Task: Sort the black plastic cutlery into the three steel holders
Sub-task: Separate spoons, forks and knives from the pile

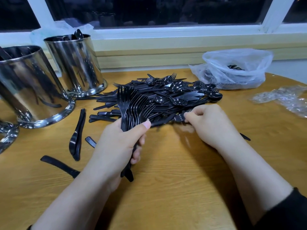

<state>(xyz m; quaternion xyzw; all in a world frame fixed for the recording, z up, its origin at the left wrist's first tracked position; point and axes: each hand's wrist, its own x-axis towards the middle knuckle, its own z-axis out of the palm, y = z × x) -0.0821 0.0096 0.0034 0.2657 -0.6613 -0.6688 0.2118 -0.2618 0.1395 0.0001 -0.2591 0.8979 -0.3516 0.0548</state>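
From the head view, the left hand (116, 143) grips a fanned bunch of forks (132, 105), tines up, over the wooden bench (174, 180). The right hand (206, 122) pinches a piece at the near edge of the cutlery pile (166, 95). Two steel holders (29, 85) stand far left, cutlery inside; a third's rim shows at the left edge. A plastic bag (232, 68) lies behind the pile.

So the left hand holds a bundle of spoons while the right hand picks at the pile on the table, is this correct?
Not quite. The head view shows tines fanned above the left hand: it grips a bundle of forks, not spoons. The rest holds: the right hand pinches a piece at the near edge of the pile on the table.
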